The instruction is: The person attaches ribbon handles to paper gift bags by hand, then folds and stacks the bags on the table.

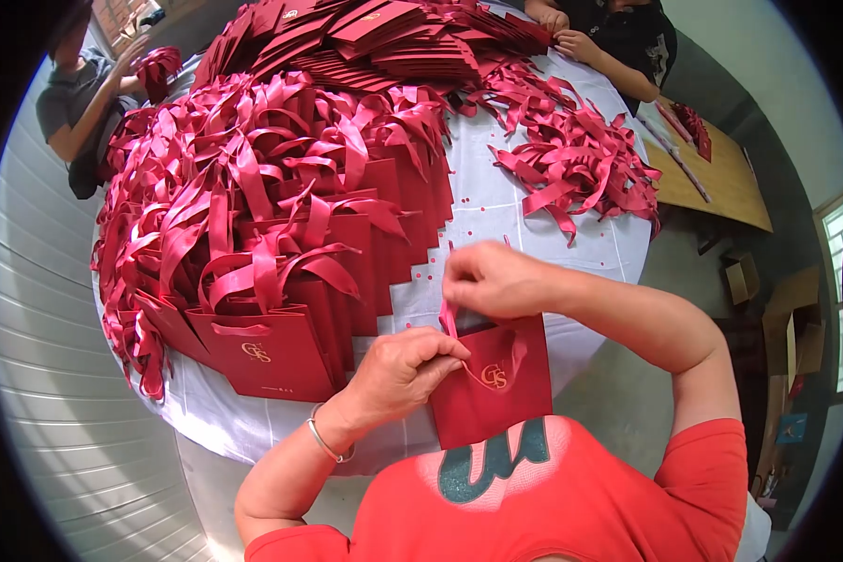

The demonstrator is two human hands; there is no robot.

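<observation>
A dark red paper gift bag (460, 412) with gold lettering lies at the table's front edge, against my shirt. My left hand (407, 370) grips its upper left edge, thumb and fingers pressed together. Just above the bag's opening, my right hand (496, 279) is closed in a pinch on a pink ribbon (450, 318) that runs down to the bag. A loop of the same ribbon hangs across the bag's front. The fingertips of my right hand are partly hidden.
Many finished-looking red bags (267, 351) with ribbon handles stand packed on the left. Loose pink ribbons (581, 169) lie right of centre on the white tablecloth (482, 211). Flat red bags (375, 47) are piled at the back. Two people work across the table.
</observation>
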